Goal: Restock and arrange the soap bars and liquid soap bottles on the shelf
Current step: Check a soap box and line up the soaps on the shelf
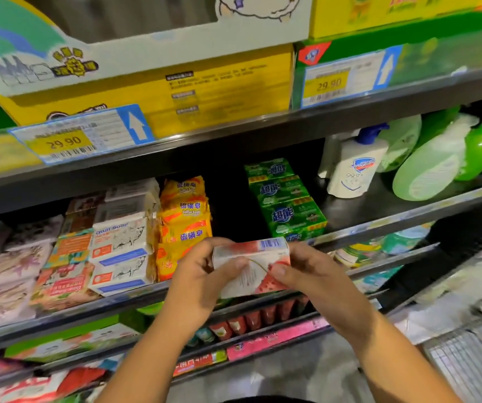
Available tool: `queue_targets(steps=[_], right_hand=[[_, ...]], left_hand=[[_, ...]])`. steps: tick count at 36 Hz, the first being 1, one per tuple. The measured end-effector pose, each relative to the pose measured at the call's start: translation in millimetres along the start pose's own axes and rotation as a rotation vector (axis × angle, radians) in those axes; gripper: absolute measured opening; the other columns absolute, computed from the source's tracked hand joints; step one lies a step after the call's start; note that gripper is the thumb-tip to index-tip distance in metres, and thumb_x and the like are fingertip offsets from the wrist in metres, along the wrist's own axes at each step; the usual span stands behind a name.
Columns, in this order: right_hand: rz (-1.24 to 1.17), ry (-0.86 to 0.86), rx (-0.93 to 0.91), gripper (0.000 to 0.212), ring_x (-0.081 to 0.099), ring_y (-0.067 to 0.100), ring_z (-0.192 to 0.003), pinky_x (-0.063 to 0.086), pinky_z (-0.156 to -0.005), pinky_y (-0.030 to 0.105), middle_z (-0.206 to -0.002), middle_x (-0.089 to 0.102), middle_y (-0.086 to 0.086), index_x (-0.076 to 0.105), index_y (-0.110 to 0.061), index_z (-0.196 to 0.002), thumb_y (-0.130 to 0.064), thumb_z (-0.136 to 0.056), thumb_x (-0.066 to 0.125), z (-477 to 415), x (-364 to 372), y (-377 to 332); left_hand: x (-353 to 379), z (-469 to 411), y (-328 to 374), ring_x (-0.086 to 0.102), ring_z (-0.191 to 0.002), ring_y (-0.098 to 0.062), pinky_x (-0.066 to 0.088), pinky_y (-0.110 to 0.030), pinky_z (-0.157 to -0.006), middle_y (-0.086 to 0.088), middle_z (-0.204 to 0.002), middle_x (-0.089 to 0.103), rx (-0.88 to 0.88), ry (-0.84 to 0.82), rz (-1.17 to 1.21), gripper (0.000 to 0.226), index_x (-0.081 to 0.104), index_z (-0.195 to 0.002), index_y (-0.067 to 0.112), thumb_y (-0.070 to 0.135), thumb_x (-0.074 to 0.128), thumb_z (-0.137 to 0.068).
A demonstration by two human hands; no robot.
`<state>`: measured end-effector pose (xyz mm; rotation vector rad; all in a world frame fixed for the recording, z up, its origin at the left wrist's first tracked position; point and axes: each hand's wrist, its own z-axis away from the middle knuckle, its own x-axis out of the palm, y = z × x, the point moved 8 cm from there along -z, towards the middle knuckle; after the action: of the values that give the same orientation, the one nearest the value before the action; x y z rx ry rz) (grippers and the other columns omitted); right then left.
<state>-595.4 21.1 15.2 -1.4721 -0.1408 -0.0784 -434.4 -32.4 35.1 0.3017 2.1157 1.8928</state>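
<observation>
Two bare forearms reach up from the bottom edge, and the hands meet in front of a dark metal shop shelf (364, 205). Between them is a small rectangular cardboard soap box (248, 251), white with a red fruit print. It is held in the air just below and to the right of a stack of yellow plastic-wrapped sulfur soap bars (184, 219).

The left hand (197, 276) grips the box's left end, fingers curled behind and thumb across the front. The right hand (318, 274) grips the right end the same way. Neither hand is free.

The box looks light, stiff and dry, with thin card corners that could dent. Holding it by its two short ends, as here, seems the safest grip.

Right of the yellow stack is a dark gap on the shelf. Beyond it come green wrapped soap bars (289, 210), then a white pump bottle with a blue top (356, 167).
</observation>
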Motion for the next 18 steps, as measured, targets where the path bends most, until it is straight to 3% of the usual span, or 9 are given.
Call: queue_targets(steps=[3, 5, 7, 9, 12, 13, 15, 16, 18], right_hand=[[-0.116, 0.133, 0.001, 0.039, 0.070, 0.017, -0.097, 0.055, -0.079, 0.025, -0.106, 0.074, 0.000, 0.068, -0.024, -0.117, -0.022, -0.079, 0.072, -1.5, -6.9, 5.0], [-0.125, 0.216, -0.022, 0.044, 0.070, 0.016, -0.096, 0.056, -0.076, 0.027, -0.106, 0.070, -0.005, 0.061, -0.030, -0.124, -0.018, -0.082, 0.070, -2.1, -15.3, 7.0], [-0.100, 0.251, -0.061, 0.031, 0.067, 0.020, -0.094, 0.055, -0.075, 0.032, -0.107, 0.067, 0.003, 0.065, -0.030, -0.116, -0.016, -0.088, 0.066, -2.9, -19.9, 4.2], [-0.136, 0.255, -0.037, 0.017, 0.066, 0.025, -0.092, 0.053, -0.075, 0.039, -0.104, 0.069, 0.011, 0.071, -0.023, -0.103, -0.025, -0.087, 0.064, -3.5, -22.9, 6.1], [-0.306, 0.107, 0.065, 0.035, 0.070, 0.027, -0.091, 0.058, -0.066, 0.034, -0.103, 0.074, 0.012, 0.075, -0.020, -0.105, -0.044, -0.078, 0.074, -4.7, -20.3, 13.2], [-0.363, 0.006, 0.090, 0.054, 0.071, 0.028, -0.091, 0.059, -0.064, 0.032, -0.108, 0.073, 0.013, 0.072, -0.018, -0.114, -0.047, -0.070, 0.084, -4.7, -16.3, 14.9], [-0.412, -0.142, 0.123, 0.089, 0.072, 0.030, -0.088, 0.060, -0.064, 0.033, -0.117, 0.070, 0.016, 0.064, -0.014, -0.128, -0.037, -0.049, 0.098, -2.8, -10.9, 17.2], [-0.389, -0.176, 0.130, 0.093, 0.071, 0.031, -0.084, 0.060, -0.065, 0.034, -0.120, 0.067, 0.018, 0.063, -0.015, -0.130, -0.028, -0.045, 0.100, -2.6, -9.8, 18.8], [-0.283, -0.180, 0.116, 0.081, 0.069, 0.029, -0.081, 0.059, -0.065, 0.035, -0.123, 0.065, 0.018, 0.068, -0.021, -0.124, -0.016, -0.050, 0.098, -3.9, -8.4, 19.8]], left_hand=[[7.5, -0.5, -0.8, 0.069, -0.096, -0.006, 0.053, -0.019, -0.073, 0.006, -0.102, 0.074, -0.037, 0.004, 0.044, 0.045, 0.059, -0.114, 0.018, 0.023, 0.073, -0.071], [11.9, 1.4, -5.1, 0.065, -0.101, -0.003, 0.051, -0.017, -0.078, 0.003, -0.116, 0.067, -0.031, -0.051, 0.005, 0.050, 0.060, -0.120, 0.022, 0.028, 0.079, -0.074], [15.5, 4.2, -12.8, 0.065, -0.106, -0.007, 0.055, -0.023, -0.079, 0.004, -0.126, 0.062, -0.082, -0.139, 0.084, 0.060, 0.063, -0.121, 0.026, 0.031, 0.090, -0.068], [16.6, 8.2, -15.1, 0.054, -0.126, -0.008, 0.055, -0.029, -0.090, 0.012, -0.142, 0.049, -0.082, -0.232, 0.026, 0.068, 0.066, -0.119, 0.035, 0.038, 0.094, -0.057], [16.6, 12.3, -10.1, 0.045, -0.132, -0.001, 0.050, -0.021, -0.097, 0.022, -0.137, 0.044, 0.003, -0.279, -0.223, 0.060, 0.062, -0.117, 0.047, 0.028, 0.088, -0.065], [13.0, 12.1, -10.2, 0.048, -0.127, -0.001, 0.049, -0.019, -0.095, 0.022, -0.131, 0.049, 0.010, -0.241, -0.263, 0.060, 0.061, -0.114, 0.051, 0.024, 0.086, -0.067], [3.3, 11.1, -13.1, 0.058, -0.117, -0.003, 0.051, -0.021, -0.089, 0.021, -0.120, 0.062, -0.054, -0.147, -0.227, 0.057, 0.063, -0.109, 0.053, 0.023, 0.084, -0.065], [-0.4, 11.3, -15.6, 0.061, -0.113, -0.005, 0.052, -0.022, -0.086, 0.018, -0.117, 0.066, -0.102, -0.118, -0.178, 0.056, 0.064, -0.107, 0.051, 0.024, 0.084, -0.062], [-5.2, 12.1, -22.0, 0.064, -0.113, -0.010, 0.053, -0.024, -0.085, 0.014, -0.118, 0.069, -0.160, -0.099, -0.124, 0.055, 0.067, -0.108, 0.047, 0.025, 0.087, -0.062]])
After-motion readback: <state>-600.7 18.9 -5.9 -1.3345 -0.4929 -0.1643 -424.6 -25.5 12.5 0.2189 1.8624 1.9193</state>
